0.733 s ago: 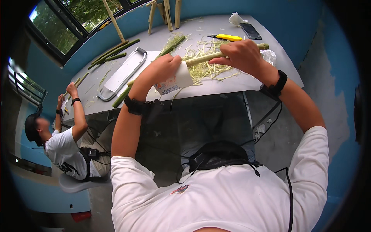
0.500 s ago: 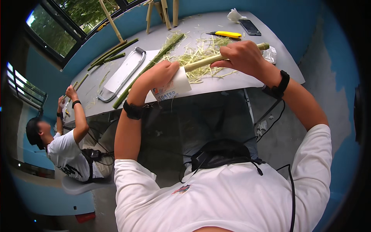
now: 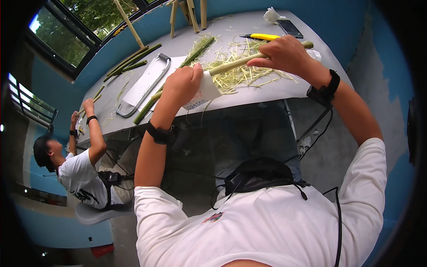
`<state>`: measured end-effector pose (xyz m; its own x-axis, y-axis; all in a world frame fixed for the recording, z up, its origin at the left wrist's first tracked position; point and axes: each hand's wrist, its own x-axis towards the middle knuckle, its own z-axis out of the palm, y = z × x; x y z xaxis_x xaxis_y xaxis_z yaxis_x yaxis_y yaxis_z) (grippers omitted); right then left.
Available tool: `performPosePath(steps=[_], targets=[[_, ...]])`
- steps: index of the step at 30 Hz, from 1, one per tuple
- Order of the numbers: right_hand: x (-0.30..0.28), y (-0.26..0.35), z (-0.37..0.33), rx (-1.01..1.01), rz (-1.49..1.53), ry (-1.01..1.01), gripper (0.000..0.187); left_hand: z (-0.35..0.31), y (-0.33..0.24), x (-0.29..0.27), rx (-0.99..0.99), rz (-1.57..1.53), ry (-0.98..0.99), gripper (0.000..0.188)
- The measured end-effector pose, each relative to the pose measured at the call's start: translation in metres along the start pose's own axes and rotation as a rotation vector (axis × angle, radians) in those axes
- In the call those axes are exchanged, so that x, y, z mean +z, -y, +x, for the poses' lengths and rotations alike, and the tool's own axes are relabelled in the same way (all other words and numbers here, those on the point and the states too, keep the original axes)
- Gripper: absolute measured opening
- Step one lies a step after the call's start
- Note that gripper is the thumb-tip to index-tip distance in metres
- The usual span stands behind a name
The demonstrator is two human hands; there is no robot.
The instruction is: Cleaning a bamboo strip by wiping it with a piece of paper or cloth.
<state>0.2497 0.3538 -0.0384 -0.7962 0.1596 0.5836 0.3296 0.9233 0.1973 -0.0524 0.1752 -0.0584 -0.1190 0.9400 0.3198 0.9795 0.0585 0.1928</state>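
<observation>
Stretching across the upper centre of the frame, a pale stick (image 3: 231,65) is running slantwise between two bare hands. The left hand (image 3: 183,84), left of centre, is curling tightly around the stick and a printed white sheet (image 3: 209,91), which is hanging below the fingers. The right hand (image 3: 287,58), upper right, is wrapping its fingers over the stick near its far end, thumb lying along it. Thin green shavings (image 3: 240,80) are lying beyond, on a grey table (image 3: 249,24). Behind the right hand, a yellow cutter (image 3: 265,36) and dark phone (image 3: 290,28) are resting. At left, another person (image 3: 84,178) is sitting.
</observation>
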Motion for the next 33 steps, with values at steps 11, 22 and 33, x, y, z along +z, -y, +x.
performPosePath(steps=[11,22,33], targets=[[-0.005,0.010,-0.005,-0.106,-0.053,-0.151,0.072,-0.009,0.018,-0.003,-0.105,-0.330,0.208,0.069],[-0.010,0.013,0.004,0.001,-0.093,-0.104,0.079,-0.004,0.002,0.005,0.167,-0.208,-0.328,0.064],[0.012,0.020,0.007,0.003,-0.085,-0.245,0.072,0.009,0.020,0.001,0.045,0.128,-0.152,0.058]])
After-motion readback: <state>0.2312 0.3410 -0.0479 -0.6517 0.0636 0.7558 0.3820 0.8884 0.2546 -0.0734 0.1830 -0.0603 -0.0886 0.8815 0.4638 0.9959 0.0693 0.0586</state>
